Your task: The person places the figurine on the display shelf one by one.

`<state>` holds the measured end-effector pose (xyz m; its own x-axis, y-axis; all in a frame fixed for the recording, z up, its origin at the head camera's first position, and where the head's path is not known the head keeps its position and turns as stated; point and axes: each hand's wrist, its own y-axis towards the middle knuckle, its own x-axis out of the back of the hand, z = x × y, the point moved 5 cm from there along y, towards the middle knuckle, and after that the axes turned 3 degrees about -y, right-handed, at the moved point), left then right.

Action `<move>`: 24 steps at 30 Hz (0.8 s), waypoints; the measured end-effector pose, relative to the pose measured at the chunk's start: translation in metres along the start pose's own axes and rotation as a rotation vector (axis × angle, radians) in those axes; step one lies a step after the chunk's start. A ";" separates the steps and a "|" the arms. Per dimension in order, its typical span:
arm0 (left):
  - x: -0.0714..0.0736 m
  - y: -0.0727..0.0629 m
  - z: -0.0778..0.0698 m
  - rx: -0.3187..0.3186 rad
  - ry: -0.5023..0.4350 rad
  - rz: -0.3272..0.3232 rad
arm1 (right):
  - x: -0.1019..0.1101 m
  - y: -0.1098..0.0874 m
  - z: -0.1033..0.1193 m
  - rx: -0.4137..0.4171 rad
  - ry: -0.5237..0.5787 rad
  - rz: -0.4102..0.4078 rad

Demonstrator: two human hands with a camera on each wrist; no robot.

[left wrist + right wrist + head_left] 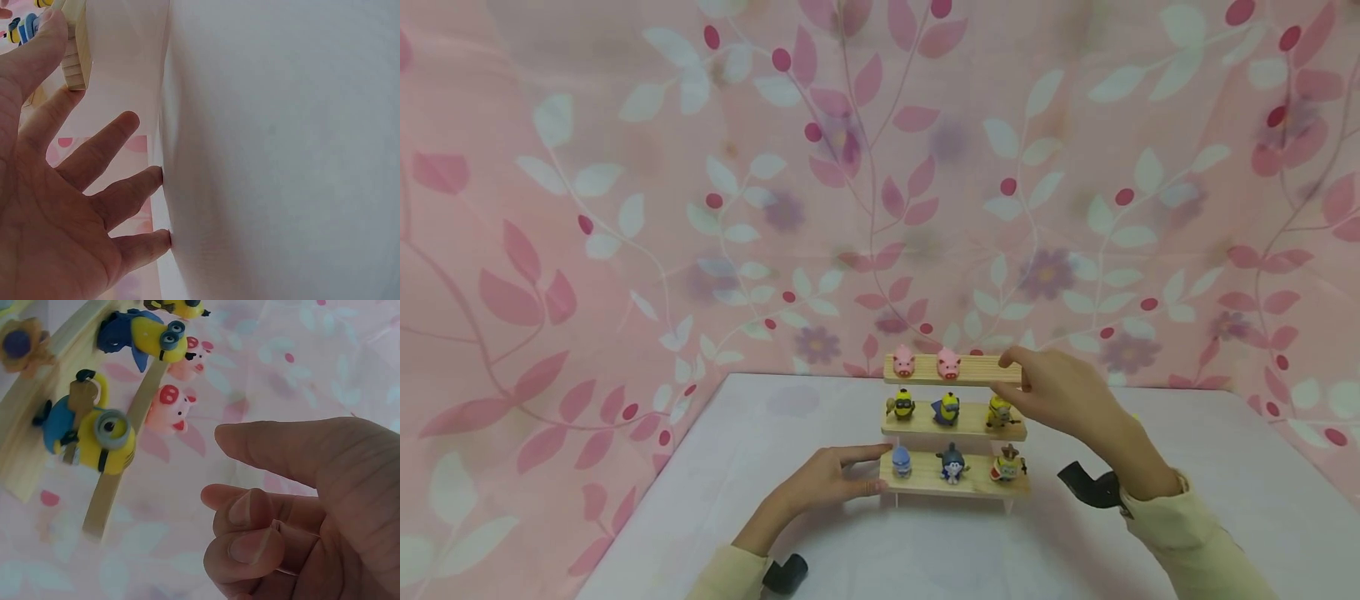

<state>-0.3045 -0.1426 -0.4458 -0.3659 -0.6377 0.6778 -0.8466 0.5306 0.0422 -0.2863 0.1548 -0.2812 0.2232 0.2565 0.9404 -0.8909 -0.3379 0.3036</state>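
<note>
A three-tier wooden display stand (955, 482) bears small toy figures. My left hand (823, 483) pinches the left end of its lowest board between thumb and forefinger. In the left wrist view the other fingers spread, two tips at the white surface. My right hand (1063, 392) is beside the right end of the top board, thumb and forefinger apart with nothing between them, other fingers bent. Two pink pig figures (948, 364) sit on the top board. Close by, on the middle board, is a yellow one-eyed minion figure (112, 440) with a small guitar.
More figures stand on the lower boards, among them a caped minion (947, 409), a blue-hooded figure (901, 462) and a crowned one (1006, 465). White cloth (700, 467) covers the table, and a pink leaf-patterned curtain (865, 208) hangs behind. Black wrist camera mounts (1086, 487) jut from both sleeves.
</note>
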 end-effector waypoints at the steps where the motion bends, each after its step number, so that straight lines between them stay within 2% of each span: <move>1: 0.000 0.000 0.000 0.003 0.000 0.000 | 0.000 -0.002 -0.001 -0.004 -0.006 0.000; 9: 0.000 -0.001 0.001 -0.007 -0.023 0.000 | -0.002 -0.018 -0.018 -0.029 -0.006 -0.010; 24: -0.001 0.001 0.001 -0.015 -0.009 0.000 | -0.014 -0.040 -0.052 -0.082 -0.045 -0.015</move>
<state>-0.3052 -0.1425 -0.4475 -0.3691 -0.6429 0.6712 -0.8409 0.5386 0.0535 -0.2746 0.2116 -0.3148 0.2527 0.2197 0.9423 -0.9163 -0.2584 0.3060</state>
